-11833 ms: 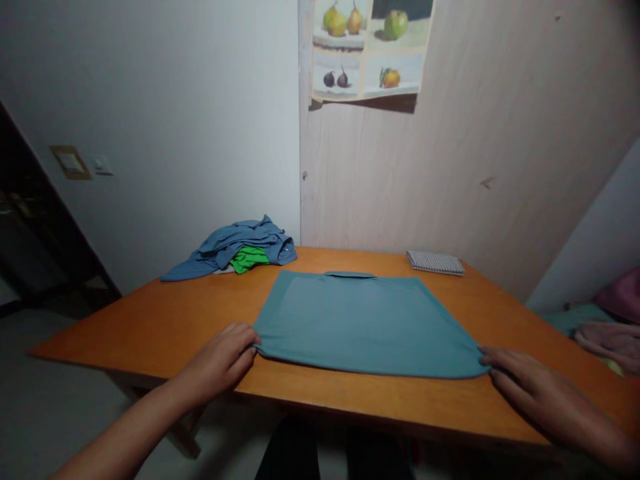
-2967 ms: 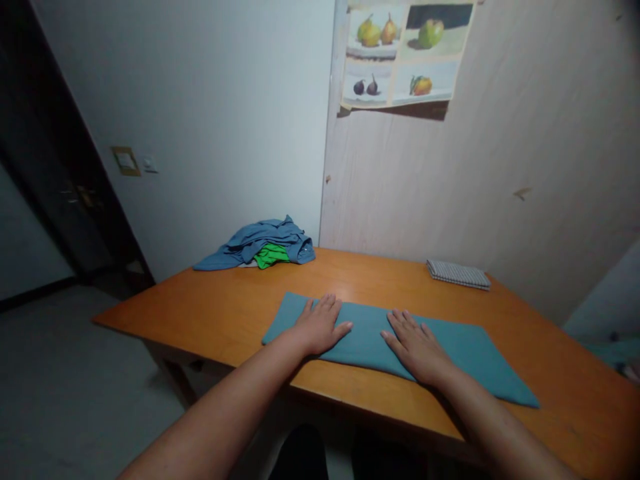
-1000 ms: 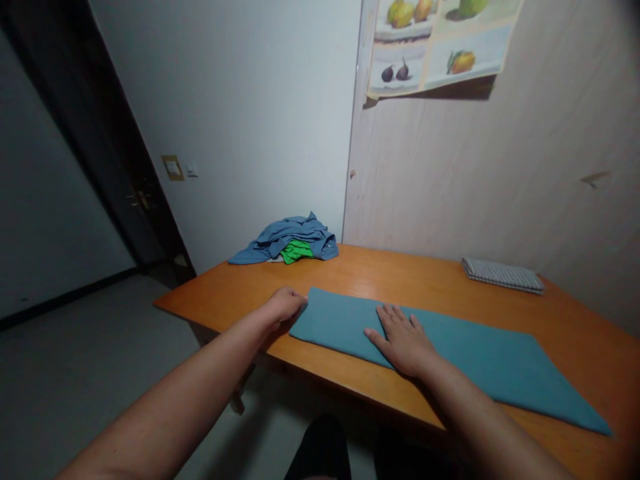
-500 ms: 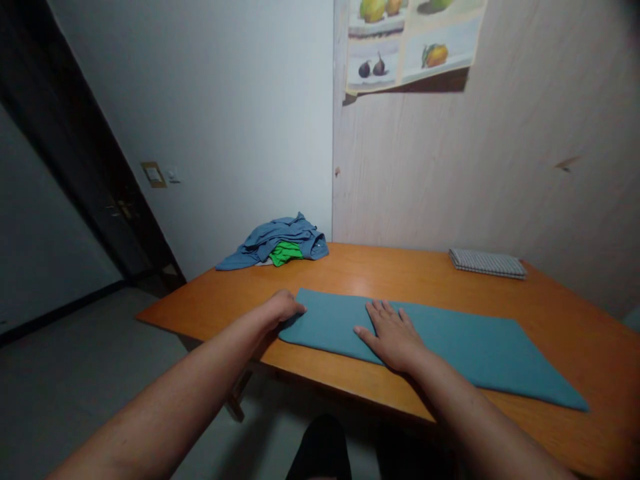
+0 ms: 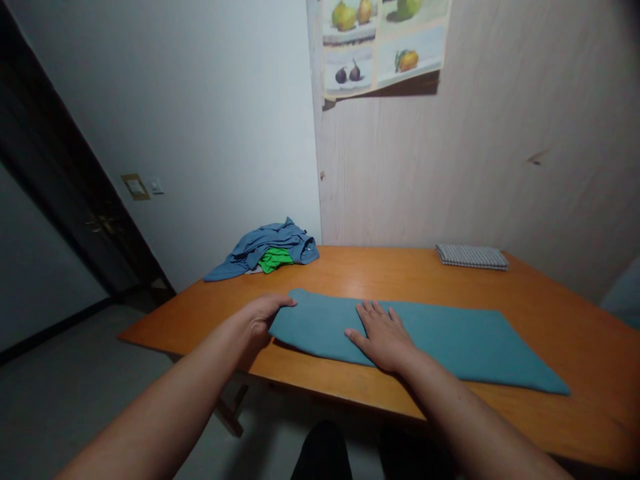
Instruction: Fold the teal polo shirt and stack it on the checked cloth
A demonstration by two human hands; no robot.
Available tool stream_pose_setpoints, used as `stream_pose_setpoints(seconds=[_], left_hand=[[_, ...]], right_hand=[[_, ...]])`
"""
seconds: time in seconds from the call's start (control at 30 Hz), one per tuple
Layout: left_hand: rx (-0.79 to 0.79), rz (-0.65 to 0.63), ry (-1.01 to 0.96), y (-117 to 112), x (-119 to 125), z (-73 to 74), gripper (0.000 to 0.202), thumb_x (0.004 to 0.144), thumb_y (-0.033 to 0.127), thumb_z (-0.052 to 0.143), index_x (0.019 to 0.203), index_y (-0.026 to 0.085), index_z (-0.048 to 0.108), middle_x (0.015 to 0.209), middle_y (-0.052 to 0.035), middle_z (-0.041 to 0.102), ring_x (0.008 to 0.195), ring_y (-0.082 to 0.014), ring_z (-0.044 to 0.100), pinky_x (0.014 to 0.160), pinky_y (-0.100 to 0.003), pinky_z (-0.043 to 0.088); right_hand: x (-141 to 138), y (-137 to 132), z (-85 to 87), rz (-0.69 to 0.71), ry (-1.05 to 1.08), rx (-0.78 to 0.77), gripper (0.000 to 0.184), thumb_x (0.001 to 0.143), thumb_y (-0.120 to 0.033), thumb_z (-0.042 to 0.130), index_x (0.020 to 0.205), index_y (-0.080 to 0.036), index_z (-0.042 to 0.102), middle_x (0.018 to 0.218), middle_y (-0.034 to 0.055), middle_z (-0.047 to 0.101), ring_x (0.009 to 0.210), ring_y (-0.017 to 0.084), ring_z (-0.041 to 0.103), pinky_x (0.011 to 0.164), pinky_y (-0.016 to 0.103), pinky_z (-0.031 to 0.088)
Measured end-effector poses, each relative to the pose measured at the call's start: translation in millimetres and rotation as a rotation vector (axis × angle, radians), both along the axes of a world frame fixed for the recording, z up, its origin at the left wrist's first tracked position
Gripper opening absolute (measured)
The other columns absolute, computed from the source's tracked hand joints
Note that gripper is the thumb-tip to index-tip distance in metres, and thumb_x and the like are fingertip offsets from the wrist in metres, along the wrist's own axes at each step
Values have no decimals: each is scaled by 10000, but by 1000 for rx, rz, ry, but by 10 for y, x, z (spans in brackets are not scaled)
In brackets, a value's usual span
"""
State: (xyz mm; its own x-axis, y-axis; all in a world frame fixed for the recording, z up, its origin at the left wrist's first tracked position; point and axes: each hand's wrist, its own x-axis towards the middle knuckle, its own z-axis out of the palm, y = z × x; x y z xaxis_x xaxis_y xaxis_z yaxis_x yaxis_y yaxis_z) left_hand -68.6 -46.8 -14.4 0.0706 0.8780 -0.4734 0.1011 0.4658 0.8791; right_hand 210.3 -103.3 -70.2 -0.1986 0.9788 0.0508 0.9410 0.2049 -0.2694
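Observation:
A teal cloth [image 5: 450,340], folded into a long narrow strip, lies across the orange wooden table [image 5: 380,273]. My right hand [image 5: 383,333] rests flat on the strip left of its middle, fingers stretched out. My left hand [image 5: 263,315] is at the strip's left end, its fingers curled round the edge of the cloth, which lifts slightly there.
A heap of blue clothes with a green piece [image 5: 267,250] lies at the table's far left corner. A folded striped cloth [image 5: 471,256] sits at the far right by the wall. A fruit poster [image 5: 377,43] hangs above. A dark doorway [image 5: 50,200] is at the left.
The teal cloth went from a wide sheet to a narrow strip. Over the last second my left hand stayed at the strip's left end and the edge has lifted a little; the view swung right.

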Motion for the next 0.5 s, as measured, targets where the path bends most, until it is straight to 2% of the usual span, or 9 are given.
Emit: stream_pose_setpoints(seconds=[0.1,0.23,0.37,0.5], left_hand=[[133,-43,-148,-40,111,88,324,594,236,736,889,139,646,775,-66,725,644,-190,681,646,-300,561],[359,-109,-91,-92,299,222,438,594,238,760,1002,144,630,823,-40,722,650,-158,668,627,-255,528],[427,-123,-72,-138,532,289,564,624,221,748,1151,161,556,887,-27,713,727,-162,677,673,-262,533],[470,-197,-30,-146,799,259,535,645,199,731,1137,173,524,788,22,656,629,-118,618,597,-216,482]], right_hand=[[4,0,8,2,14,2,863,926,-704,302,1568,-128,304,1627,145,257,1517,320,157,1205,549,65],[10,2,7,8,22,7,849,929,-699,310,1569,-141,306,1625,142,265,1518,314,156,1207,541,56],[7,-8,-5,14,48,10,846,930,-692,335,1568,-136,307,1620,156,273,1515,325,163,1205,553,48],[45,13,-32,9,155,29,813,932,-663,379,1559,-147,334,1613,148,297,1515,310,175,1217,521,64]])
